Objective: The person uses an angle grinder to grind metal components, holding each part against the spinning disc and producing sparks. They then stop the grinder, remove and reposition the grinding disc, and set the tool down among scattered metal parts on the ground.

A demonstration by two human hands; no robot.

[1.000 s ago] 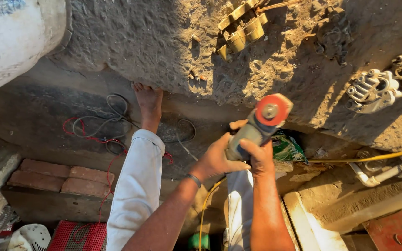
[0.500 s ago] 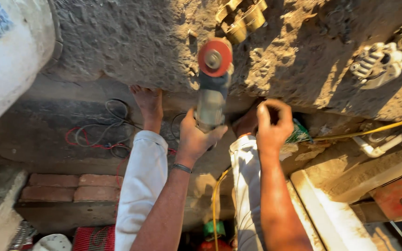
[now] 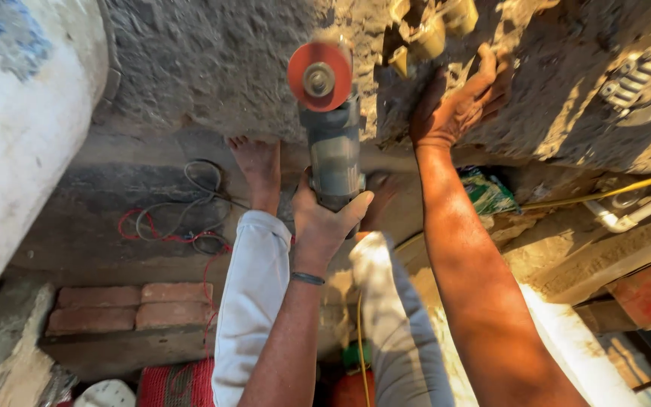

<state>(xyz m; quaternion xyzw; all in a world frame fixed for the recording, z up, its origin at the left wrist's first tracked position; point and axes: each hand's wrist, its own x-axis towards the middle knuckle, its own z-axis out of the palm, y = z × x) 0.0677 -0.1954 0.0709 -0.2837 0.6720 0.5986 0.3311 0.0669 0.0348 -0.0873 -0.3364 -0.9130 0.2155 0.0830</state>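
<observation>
One angle grinder (image 3: 333, 143) with a red disc (image 3: 320, 75) is held up at the rough wall (image 3: 212, 60), left hand (image 3: 324, 222) fingers clamped on it. Right hand (image 3: 457, 105) presses flat, fingers apart. Best hold tight, keeping feet back.

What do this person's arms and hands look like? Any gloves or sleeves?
Both arms are bare, with no sleeves in view. The left hand is gloveless, with a thin dark band at its wrist. The right hand is gloveless too, dusty, with no band visible. Pale trousers cover the legs below.
</observation>
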